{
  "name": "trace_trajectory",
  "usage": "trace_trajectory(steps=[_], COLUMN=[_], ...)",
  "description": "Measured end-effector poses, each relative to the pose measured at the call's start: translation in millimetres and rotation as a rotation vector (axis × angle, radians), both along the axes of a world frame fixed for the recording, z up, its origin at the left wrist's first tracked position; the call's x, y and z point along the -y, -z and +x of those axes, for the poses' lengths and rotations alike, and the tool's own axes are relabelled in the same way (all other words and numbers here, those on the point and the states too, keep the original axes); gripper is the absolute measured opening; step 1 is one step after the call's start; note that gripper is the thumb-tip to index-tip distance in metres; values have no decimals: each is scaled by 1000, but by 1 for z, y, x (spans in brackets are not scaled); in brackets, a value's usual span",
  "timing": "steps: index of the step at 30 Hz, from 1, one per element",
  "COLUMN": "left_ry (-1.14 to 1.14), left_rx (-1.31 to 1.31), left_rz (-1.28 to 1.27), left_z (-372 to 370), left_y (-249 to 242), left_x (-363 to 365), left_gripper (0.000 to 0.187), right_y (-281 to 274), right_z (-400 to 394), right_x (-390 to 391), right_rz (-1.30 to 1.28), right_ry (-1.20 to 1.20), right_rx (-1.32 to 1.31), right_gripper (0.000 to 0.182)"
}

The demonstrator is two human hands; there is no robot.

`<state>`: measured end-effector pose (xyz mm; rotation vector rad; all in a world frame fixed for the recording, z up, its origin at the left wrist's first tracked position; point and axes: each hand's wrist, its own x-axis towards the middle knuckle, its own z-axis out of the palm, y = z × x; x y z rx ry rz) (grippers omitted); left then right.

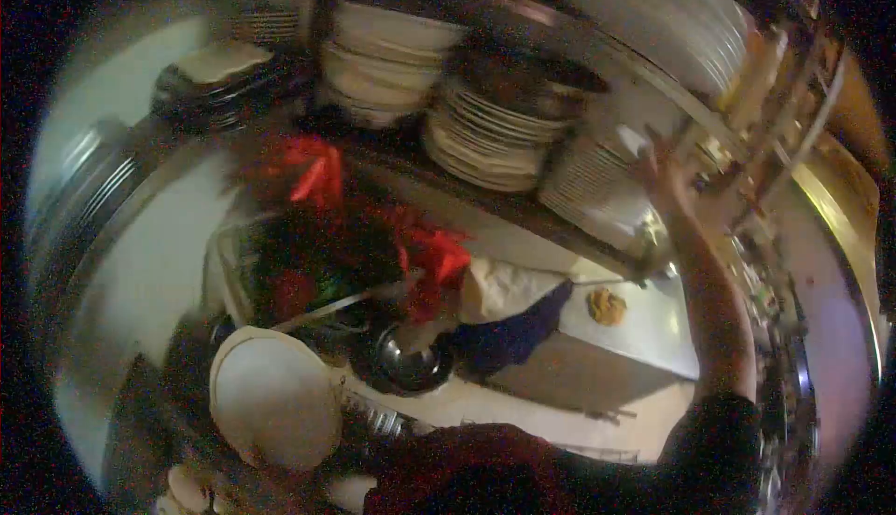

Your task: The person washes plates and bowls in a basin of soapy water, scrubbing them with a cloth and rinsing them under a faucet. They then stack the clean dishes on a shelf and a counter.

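Observation:
My right arm reaches up on the right side, and my right hand (pixel 672 174) is beside the shelf of stacked dishes. Its fingers look spread, with nothing visible in them, though motion blurs them. Nearest to it are a stack of pale dishes (pixel 593 179) and a metal rack (pixel 784 132). I cannot make out my left hand. A large white round dish (pixel 275 398) is at the lower left; whether anything holds it is unclear.
The shelf holds stacked bowls (pixel 387 62) and plates (pixel 495 137). Below are red cloth-like items (pixel 313 174), a dark round bowl (pixel 411 358), a dark blue cloth (pixel 513 333) and yellowish food (pixel 607 307) on a white surface (pixel 644 328).

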<state>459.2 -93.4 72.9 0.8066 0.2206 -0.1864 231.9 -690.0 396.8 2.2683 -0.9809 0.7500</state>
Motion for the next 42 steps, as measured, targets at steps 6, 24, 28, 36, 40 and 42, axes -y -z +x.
trace_trajectory(steps=[6, 24, 28, 36, 40, 42], left_ry=[-101, -479, -531, -572, -510, -517], left_rx=[-5, 101, 152, 88, 108, 41], left_rz=[-68, -119, -154, -310, -206, -348], left_z=[-28, -82, -87, -93, -88, -92], left_y=[-6, -14, -24, 1, -2, -3], left_x=[-6, -29, -18, -31, -41, -45], left_gripper=[66, 65, 65, 64, 63, 67], right_y=[-2, -59, -29, -56, -6, 47], right_z=[50, 80, 146, 388, 432, 419], right_x=[-41, -167, -209, -372, -427, -446], right_rz=[-116, 241, 538, 225, 214, 429], right_ry=[-345, -871, -1489, -1706, -1864, -1932], right_rx=[283, 71, 335, 227, 165, 150], right_gripper=[60, 38, 40, 37, 38, 39])
